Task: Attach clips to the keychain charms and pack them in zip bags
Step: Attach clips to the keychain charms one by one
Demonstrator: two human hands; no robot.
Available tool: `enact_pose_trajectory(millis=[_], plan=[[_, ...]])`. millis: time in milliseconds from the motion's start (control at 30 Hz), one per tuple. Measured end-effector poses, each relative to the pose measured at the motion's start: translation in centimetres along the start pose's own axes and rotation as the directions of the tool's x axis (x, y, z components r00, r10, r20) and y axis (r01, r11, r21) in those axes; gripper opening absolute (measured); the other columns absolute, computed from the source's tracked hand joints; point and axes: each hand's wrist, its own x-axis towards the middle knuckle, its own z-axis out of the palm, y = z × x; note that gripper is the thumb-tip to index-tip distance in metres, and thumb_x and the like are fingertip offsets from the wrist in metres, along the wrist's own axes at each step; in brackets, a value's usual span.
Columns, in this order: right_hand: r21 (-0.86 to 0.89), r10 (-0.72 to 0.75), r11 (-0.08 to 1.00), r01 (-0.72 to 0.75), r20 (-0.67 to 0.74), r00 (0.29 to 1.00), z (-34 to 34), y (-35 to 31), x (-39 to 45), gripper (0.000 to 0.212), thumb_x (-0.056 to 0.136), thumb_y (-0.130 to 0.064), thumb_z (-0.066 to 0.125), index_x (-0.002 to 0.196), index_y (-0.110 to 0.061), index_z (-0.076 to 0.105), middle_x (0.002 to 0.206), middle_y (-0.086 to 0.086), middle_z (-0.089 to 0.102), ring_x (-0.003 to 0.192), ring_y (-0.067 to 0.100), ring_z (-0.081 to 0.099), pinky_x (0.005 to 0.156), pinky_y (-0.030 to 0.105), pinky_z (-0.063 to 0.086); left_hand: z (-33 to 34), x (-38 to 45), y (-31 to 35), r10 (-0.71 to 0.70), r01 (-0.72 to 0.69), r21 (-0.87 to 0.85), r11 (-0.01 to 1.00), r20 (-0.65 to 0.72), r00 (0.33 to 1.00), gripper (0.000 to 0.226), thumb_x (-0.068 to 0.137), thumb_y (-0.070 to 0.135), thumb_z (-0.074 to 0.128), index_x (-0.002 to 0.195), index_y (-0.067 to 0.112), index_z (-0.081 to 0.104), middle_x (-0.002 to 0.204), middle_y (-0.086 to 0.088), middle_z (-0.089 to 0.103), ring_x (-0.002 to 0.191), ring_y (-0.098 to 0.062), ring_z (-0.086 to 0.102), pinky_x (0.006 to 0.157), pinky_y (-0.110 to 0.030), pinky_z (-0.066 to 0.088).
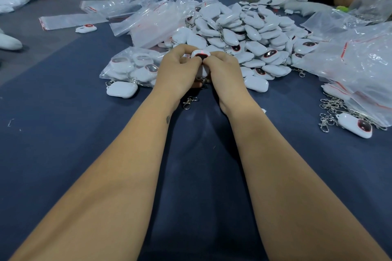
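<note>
White plastic: a small rounded white plastic charm with a dark red-rimmed window (201,55) sits pinched between both hands, window end away from the person.
Left hand (177,70): fingers curled round the charm's left side, thumb and forefinger pressed together at its top edge.
Right hand (224,70): fingers curled on the right side, mirroring the left; both hands equally near.
Long axis: runs from the fingertips back toward the wrists, with a small metal ring (203,80) hanging at the near end, below the fingers.
Clip: a loose silver metal lobster clip (189,102) lies on the dark blue cloth table (63,133), just behind the left wrist (probably the piece to fit next).
Beyond the fingers: a heap of white charms (250,34).
Left of the fingers: a filled clear zip bag (131,68).
In the way: nothing between fingers and clip.
</note>
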Motion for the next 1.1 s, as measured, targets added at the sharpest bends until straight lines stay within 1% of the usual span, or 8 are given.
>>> enact_pose_trajectory(millis=[200,367,467,533,700,833,933,1100], plan=[[0.136,-0.028,0.99,0.034,-0.045,0.999,0.0,-0.2,-0.3,0.025,0.085,-0.011,0.06,0.063,-0.019,0.052,0.073,0.009,0.05,0.076,0.022,0.045,0.071,0.038,0.038,0.0,0.0,0.5,0.029,-0.03,-0.089,0.996,-0.01,1.0,0.021,0.09,0.013,0.055,0.082,0.02,0.074,0.064,0.004,0.065,0.065,-0.018,0.064,0.064,-0.034,0.058],[0.14,-0.122,0.981,0.135,-0.102,0.987,0.0,-0.5,-0.7,0.022,0.088,-0.009,0.058,0.069,-0.02,0.056,0.064,-0.009,0.05,0.063,0.007,0.044,0.062,0.018,0.038,-0.1,0.1,0.8,0.155,-0.15,0.039,0.988,-0.152,0.976,0.03,0.079,0.029,0.049,0.076,0.005,0.067,0.079,-0.02,0.068,0.074,-0.038,0.064,0.073,-0.048,0.056],[0.202,-0.052,0.976,0.085,-0.163,0.985,-0.3,-0.6,-0.4,0.018,0.091,-0.012,0.059,0.075,-0.018,0.054,0.069,-0.005,0.052,0.06,0.011,0.045,0.058,0.019,0.038,-0.8,-0.2,1.2,0.158,-0.167,-0.011,0.986,-0.265,0.951,0.021,0.076,0.026,0.05,0.067,0.022,0.068,0.065,0.001,0.068,0.063,-0.019,0.063,0.061,-0.034,0.05],[0.246,0.001,0.968,0.044,-0.18,0.984,-0.5,-0.6,-0.1,0.01,0.092,-0.013,0.057,0.083,-0.014,0.054,0.072,0.0,0.054,0.054,0.011,0.05,0.054,0.02,0.041,-1.4,-0.1,1.1,0.225,-0.189,0.136,0.973,-0.346,0.911,0.022,0.081,0.025,0.048,0.072,0.019,0.068,0.067,0.002,0.067,0.069,-0.018,0.06,0.065,-0.036,0.049],[0.347,0.032,0.937,0.032,-0.175,0.984,-0.4,-0.7,-0.1,0.008,0.094,-0.007,0.054,0.097,-0.012,0.05,0.075,0.005,0.058,0.054,0.015,0.062,0.054,0.022,0.051,-2.2,0.2,0.3,0.372,-0.065,0.743,0.667,-0.257,0.892,0.02,0.081,0.043,0.054,0.092,0.031,0.065,0.091,0.006,0.06,0.107,-0.023,0.042,0.085,-0.03,0.037],[0.421,0.029,0.907,0.019,-0.108,0.994,-0.3,-1.0,-0.3,0.015,0.095,-0.001,0.049,0.097,-0.016,0.052,0.084,0.01,0.064,0.062,0.018,0.067,0.066,0.027,0.056,-1.9,0.3,-0.4,0.383,-0.051,0.91,0.412,-0.122,0.915,0.029,0.085,0.042,0.057,0.104,0.023,0.068,0.1,-0.002,0.065,0.112,-0.03,0.041,0.089,-0.039,0.033],[0.429,0.028,0.903,0.005,-0.071,0.997,-0.1,-0.9,-0.3,0.018,0.092,0.004,0.048,0.1,-0.012,0.052,0.085,0.01,0.065,0.072,0.022,0.065,0.071,0.03,0.054,-2.1,0.4,-0.2,0.368,-0.024,0.885,0.465,-0.169,0.914,0.025,0.086,0.032,0.054,0.1,0.019,0.07,0.099,-0.009,0.067,0.111,-0.033,0.047,0.086,-0.037,0.034],[0.368,0.038,0.928,-0.047,0.032,0.999,0.6,-0.5,-0.3,0.02,0.089,0.005,0.055,0.105,-0.007,0.05,0.086,0.011,0.065,0.072,0.019,0.066,0.069,0.026,0.054,-2.0,0.1,0.7,0.286,-0.06,0.584,0.81,-0.304,0.909,0.017,0.082,0.024,0.053,0.089,0.021,0.069,0.085,0.005,0.068,0.087,-0.019,0.061,0.07,-0.027,0.042]])
